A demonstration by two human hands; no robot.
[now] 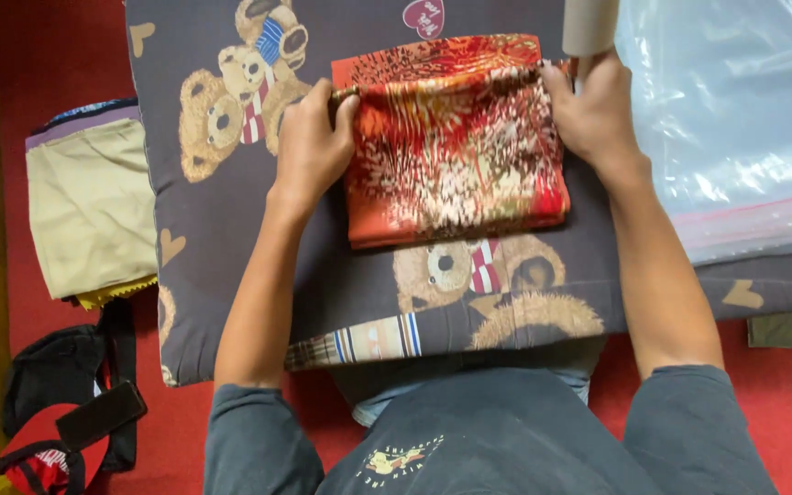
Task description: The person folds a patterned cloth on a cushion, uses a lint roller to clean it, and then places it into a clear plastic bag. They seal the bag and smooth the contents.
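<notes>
Centre of frame: folded red patterned cloth [456, 147] on bear-print cushion [231, 247]. Left hand [312, 147] and right hand [598, 115], fingers clamped on upper corners. Risk: uneven pull skewing fold; clear plastic bag [735, 119] snagging at right.

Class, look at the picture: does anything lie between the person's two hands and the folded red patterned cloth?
No. The left hand and right hand already grip the cloth at its upper corners; nothing lies between.
</notes>
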